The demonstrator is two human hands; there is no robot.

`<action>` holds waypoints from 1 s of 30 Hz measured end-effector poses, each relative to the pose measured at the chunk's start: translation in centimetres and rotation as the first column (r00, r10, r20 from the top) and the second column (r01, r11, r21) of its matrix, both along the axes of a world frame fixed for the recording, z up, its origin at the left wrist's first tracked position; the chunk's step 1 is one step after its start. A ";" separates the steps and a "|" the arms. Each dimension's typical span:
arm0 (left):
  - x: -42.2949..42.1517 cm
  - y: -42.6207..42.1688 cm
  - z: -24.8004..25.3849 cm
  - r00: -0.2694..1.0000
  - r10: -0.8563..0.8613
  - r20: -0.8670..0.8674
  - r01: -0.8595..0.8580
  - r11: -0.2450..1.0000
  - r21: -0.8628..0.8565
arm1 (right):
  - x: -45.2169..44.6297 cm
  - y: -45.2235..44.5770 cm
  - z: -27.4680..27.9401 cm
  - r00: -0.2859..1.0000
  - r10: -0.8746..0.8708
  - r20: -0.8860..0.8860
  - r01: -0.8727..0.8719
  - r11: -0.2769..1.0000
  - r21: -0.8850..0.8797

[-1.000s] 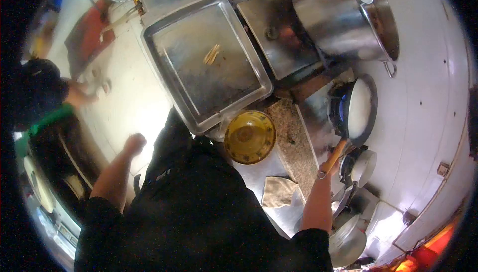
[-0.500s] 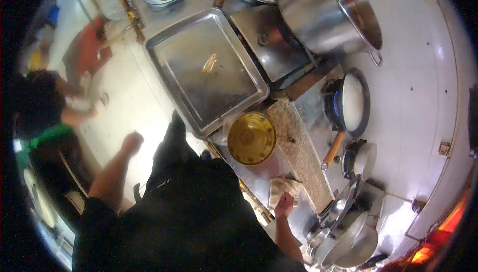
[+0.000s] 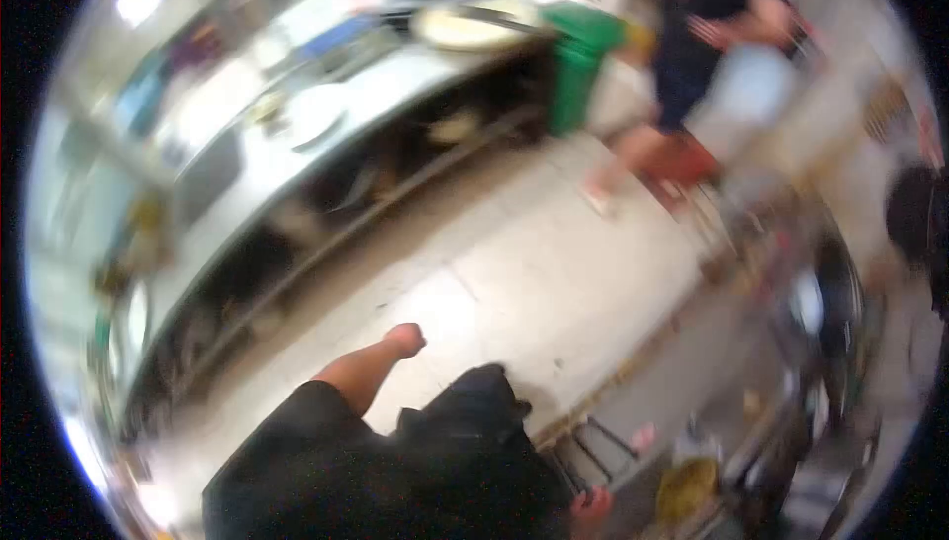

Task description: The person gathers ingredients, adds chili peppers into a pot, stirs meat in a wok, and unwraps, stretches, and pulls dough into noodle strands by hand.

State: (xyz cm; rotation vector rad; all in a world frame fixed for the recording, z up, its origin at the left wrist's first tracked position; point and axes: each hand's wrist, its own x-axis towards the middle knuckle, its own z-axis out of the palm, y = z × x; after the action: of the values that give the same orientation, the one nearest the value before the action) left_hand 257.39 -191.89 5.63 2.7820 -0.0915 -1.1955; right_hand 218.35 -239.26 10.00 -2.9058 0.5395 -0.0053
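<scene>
My left hand (image 3: pixel 406 339) hangs over the pale floor (image 3: pixel 514 273), its fingers curled in, and nothing shows in it. Low in the view, my right hand (image 3: pixel 593 503) is beside the edge of the stove counter. Blur hides its fingers, and I cannot make out whether it touches anything. A yellow bowl (image 3: pixel 687 491) stands on that counter, to the right of my right hand.
A long counter (image 3: pixel 395 81) with a dark shelf beneath runs along the left, bearing a large round pan (image 3: pixel 474 24) and a white plate (image 3: pixel 316 115). A green bin (image 3: pixel 583 66) stands at its far end. Another person (image 3: pixel 692 56) is beyond it, beside a red object (image 3: pixel 682 165).
The view has swung left, away from the stove, to the aisle and the long counter. The yellow bowl now shows at the lower right. My right hand no longer shows beside the folded cloth.
</scene>
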 end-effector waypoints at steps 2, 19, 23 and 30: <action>-3.4 4.9 3.8 0.919 0.389 0.060 -0.384 0.919 -0.085 | 2.0 -3.0 -5.3 0.958 0.225 -0.176 -0.252 0.956 -0.149; -49.7 49.1 4.2 0.071 0.997 -0.038 -0.997 0.071 -0.006 | 35.4 61.1 4.9 0.165 0.986 0.030 -0.959 0.154 0.237; -52.9 56.6 4.6 -0.115 0.992 -0.047 -0.993 -0.115 0.012 | 36.3 76.3 6.9 0.114 0.992 -0.044 -0.916 0.122 0.382; -53.3 66.3 0.8 -0.129 0.992 0.019 -0.991 -0.127 -0.048 | 36.5 100.2 7.7 -0.069 0.976 0.207 -0.923 -0.141 0.358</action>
State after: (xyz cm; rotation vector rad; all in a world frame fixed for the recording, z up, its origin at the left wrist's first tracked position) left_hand 204.12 -125.56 6.44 1.6576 1.7270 -0.5085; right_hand 254.90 -139.02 17.73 -2.0505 -1.6027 0.4567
